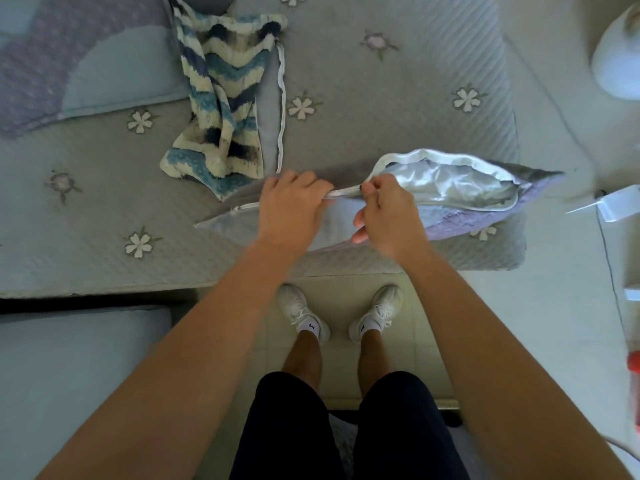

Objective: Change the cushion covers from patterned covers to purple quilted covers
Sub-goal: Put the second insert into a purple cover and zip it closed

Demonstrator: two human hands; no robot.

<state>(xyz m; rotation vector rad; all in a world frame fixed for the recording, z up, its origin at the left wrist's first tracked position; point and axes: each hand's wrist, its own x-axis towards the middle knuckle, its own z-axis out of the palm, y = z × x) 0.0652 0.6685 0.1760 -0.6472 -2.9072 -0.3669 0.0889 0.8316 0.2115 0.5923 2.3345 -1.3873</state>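
Cushion (446, 185) inside purple quilted cover (460, 221), opening part zipped, both hands at the seam.
Purple quilted cover lies along the near edge of a flowered bedspread (398, 105); the white satin cushion shows through the gaping right half. Left hand (289, 206) grips the joined part of the seam, fingers curled over it. Right hand (384, 209) pinches the zip (343, 194) where the gap begins. Patterned cover (221, 98), blue-and-cream zigzag, lies crumpled on the bedspread just beyond the left hand.

A gray quilt (381, 133) with little flowers covers the bed. Two white shoes (301, 311) stand on the tile floor (343, 296) beside it. A thin cord (610, 268) runs along the right.
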